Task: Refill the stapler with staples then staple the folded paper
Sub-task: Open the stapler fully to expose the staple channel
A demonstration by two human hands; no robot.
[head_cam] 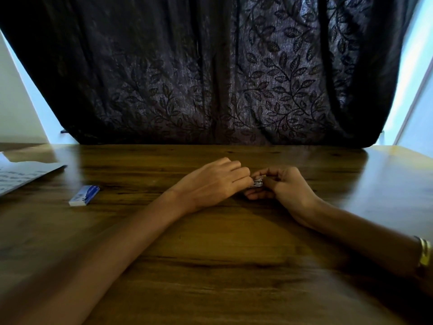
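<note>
Both hands meet at the middle of the wooden table [210,254] around a small silvery metal stapler [256,183]. My right hand [283,186] curls around it from the right and below. My left hand [215,181] covers its left end, fingertips pinching the metal. Most of the stapler is hidden by fingers; I cannot tell whether it is swung open. A blue and white staple box [84,195] lies on the table to the left, apart from my hands. A printed paper [21,175] rests at the far left edge.
A dark curtain [210,73] with a leaf pattern hangs right behind the table's far edge. Bright wall shows at both upper corners. A gold bangle [424,253] sits on my right wrist.
</note>
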